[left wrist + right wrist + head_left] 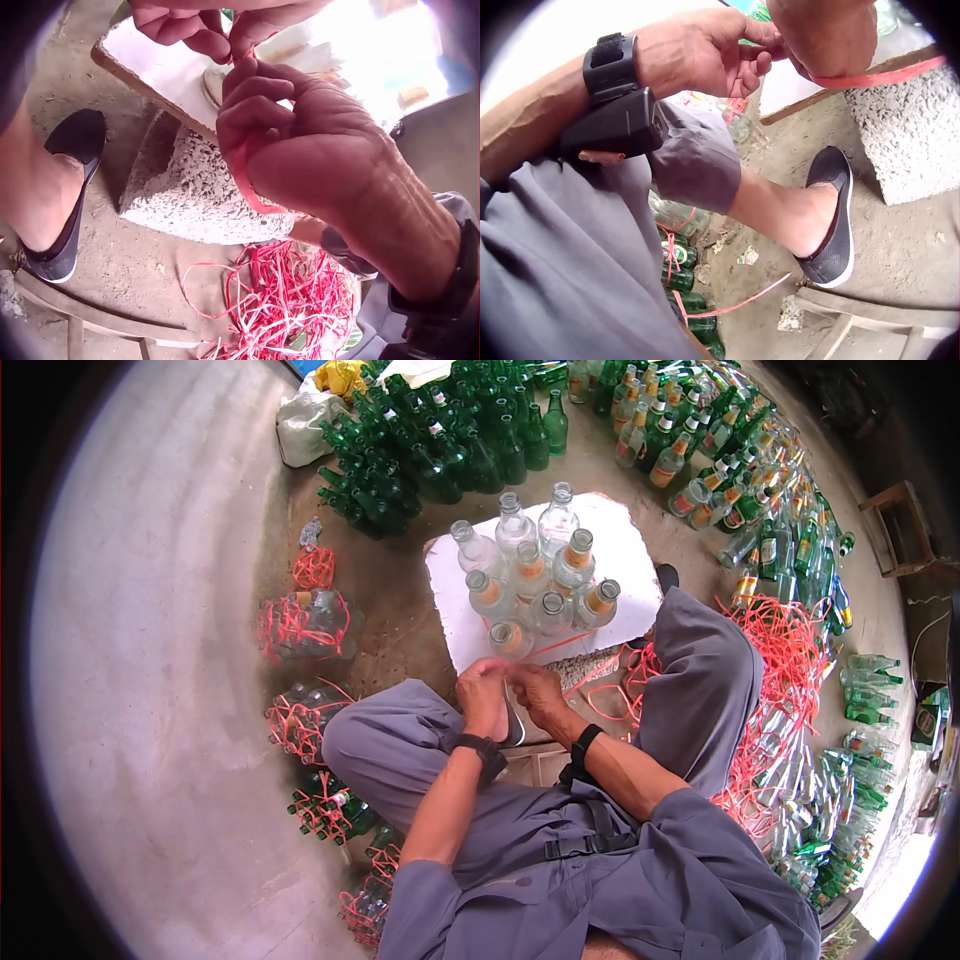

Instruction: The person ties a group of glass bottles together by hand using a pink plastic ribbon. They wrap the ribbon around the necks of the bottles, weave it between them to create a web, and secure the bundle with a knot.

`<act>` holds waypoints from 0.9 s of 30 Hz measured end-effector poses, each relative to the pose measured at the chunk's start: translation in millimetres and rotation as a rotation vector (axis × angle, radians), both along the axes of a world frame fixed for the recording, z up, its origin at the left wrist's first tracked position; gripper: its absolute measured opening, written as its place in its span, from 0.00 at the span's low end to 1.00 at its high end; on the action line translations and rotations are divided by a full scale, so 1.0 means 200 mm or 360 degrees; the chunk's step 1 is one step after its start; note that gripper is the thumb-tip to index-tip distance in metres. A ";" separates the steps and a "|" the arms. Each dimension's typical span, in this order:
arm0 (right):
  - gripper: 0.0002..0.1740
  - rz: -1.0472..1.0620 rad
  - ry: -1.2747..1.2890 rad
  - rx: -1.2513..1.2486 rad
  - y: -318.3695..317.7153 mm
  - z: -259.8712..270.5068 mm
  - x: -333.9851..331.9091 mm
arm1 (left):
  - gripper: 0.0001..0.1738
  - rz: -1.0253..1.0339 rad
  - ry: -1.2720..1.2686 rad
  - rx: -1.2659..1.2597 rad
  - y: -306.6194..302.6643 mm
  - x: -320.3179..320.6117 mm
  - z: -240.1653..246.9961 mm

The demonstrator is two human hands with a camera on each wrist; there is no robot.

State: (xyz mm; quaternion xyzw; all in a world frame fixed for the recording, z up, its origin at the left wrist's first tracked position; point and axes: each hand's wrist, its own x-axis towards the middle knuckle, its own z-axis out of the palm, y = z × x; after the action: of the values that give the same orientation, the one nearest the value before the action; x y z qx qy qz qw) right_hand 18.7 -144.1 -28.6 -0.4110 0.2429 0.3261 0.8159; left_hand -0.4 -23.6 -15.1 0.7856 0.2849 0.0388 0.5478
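Before the person's lap, the left hand [484, 696] and right hand [542, 695] meet at the near edge of a white board [620, 545]. Between their fingertips both pinch a red plastic strip [244, 180], which runs across the right palm in the left wrist view. The pinched part is mostly hidden by fingers. Just beyond the hands, several clear glass bottles [512, 641] stand upright in a tight cluster on the board, some with orange neck labels. Part of the strip crosses the board to the right of the nearest bottle.
A rough pale block [187, 187] supports the board. Loose red strips [775, 690] lie heaped beside the right knee. Green bottles [480, 460] crowd the back; more bottles line the right. Strip-tied bundles [305, 625] lie at the left. A wooden frame [855, 322] is near the shoe [832, 217].
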 end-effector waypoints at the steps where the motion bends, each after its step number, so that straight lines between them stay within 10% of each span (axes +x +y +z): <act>1: 0.08 0.0004 -0.0005 -0.0002 0.00 0.00 0.00 | 0.05 -0.0020 0.0023 0.0055 0.00 0.00 0.03; 21: 0.10 0.0018 -0.0027 -0.0080 0.00 0.03 0.01 | 0.12 -0.0156 0.0064 0.0351 0.00 -0.02 0.02; 27: 0.08 0.0029 -0.0011 -0.0106 0.00 0.09 0.02 | 0.10 0.0051 0.0008 -0.0382 -0.03 0.01 0.04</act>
State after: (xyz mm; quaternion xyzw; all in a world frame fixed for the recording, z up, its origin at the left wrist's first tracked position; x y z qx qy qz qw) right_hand 22.2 -143.5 -10.7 -0.4413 0.2472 0.3237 0.7996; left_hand 1.0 -29.1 -8.0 0.7098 0.3015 0.0112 0.6365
